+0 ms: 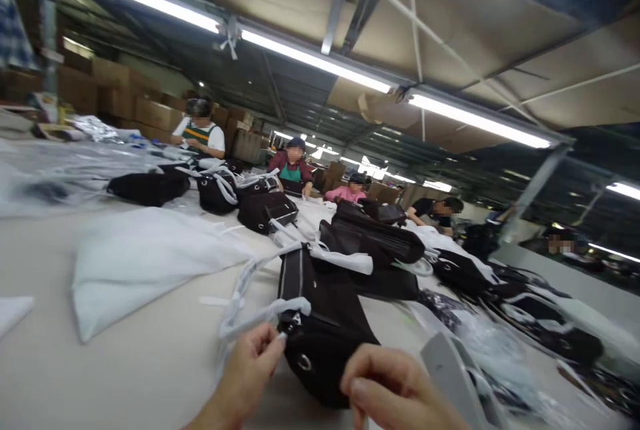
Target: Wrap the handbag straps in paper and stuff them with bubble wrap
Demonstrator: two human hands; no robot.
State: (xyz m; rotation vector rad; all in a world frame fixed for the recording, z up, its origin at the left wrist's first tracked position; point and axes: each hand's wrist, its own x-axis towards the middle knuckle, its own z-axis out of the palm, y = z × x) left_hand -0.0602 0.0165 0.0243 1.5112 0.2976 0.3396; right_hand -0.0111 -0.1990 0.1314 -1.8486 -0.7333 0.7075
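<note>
A black fabric bag with a soft, boxy body (333, 323) is lying on the pale, smooth surface (165, 377), directly in front of the person. Its near end is bulging roundly and is carrying a shiny silver ring (304, 362). A thin light line is running along the upper edge, and small metal hardware (297, 319) is shining at the corner. Handles wrapped in white material (240, 297) are looping out toward the left. The left of the hands (255, 360) is bringing thumb and fingers close together by this corner; I cannot tell what it is pinching. The right hand (395, 383) is curling its fingers loosely before the bag's near end; whether it is holding something, I cannot tell.
</note>
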